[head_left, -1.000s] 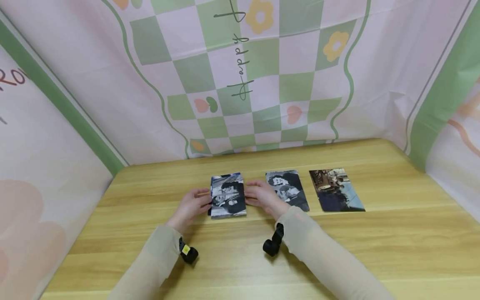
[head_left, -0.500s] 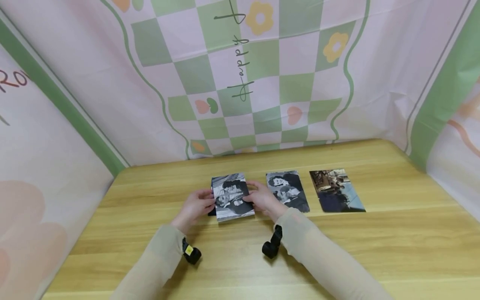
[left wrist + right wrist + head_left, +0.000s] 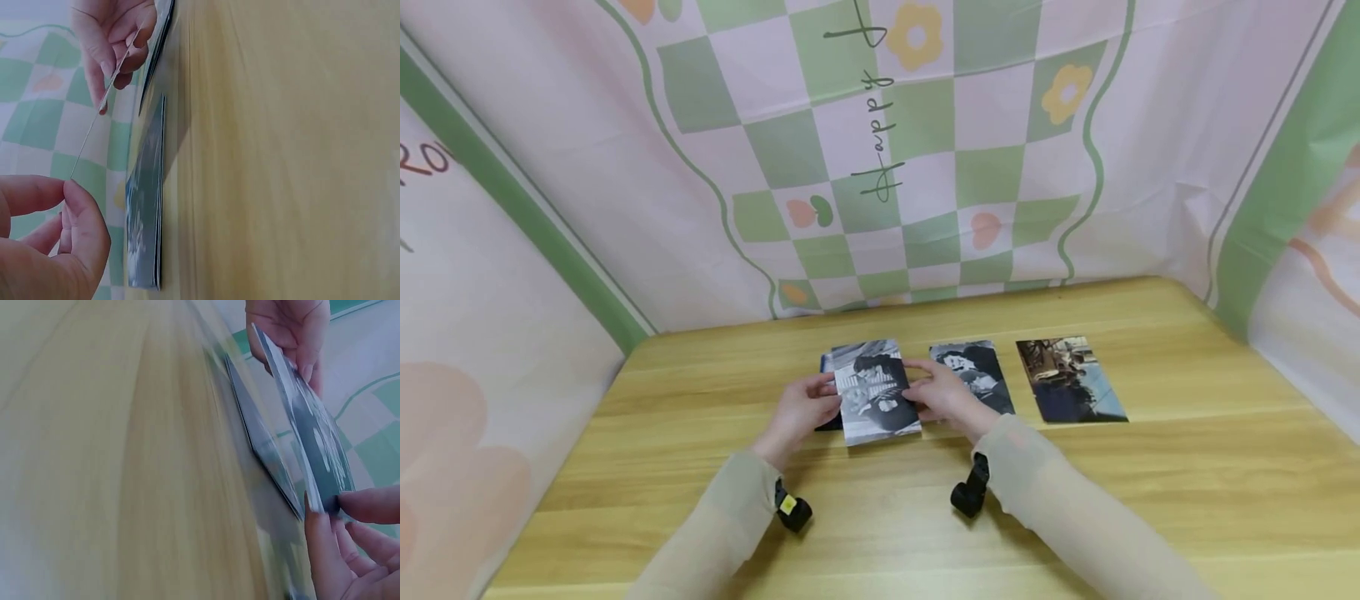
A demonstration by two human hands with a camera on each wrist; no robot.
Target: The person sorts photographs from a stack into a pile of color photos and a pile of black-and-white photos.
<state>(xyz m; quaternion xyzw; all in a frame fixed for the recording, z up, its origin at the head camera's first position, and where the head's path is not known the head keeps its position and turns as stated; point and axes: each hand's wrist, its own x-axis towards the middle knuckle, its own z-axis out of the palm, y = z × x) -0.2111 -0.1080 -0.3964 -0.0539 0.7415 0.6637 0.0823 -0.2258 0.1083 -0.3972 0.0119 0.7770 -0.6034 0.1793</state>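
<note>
Whereas it lay flat a second ago, the top photo (image 3: 877, 390) is now pinched clear of the stack (image 3: 145, 225) by left hand (image 3: 801, 410) and right hand (image 3: 946, 398); separation appears complete.

1. Both arms wear long, close-fitting sleeves of thin beige fabric, reaching to the wrists.
2. A small black camera hangs under the left wrist (image 3: 793, 510), with a yellow square marking on its face.
3. A black camera on a black strap sits under the right wrist (image 3: 970, 496).
4. Both hands are bare.
</note>
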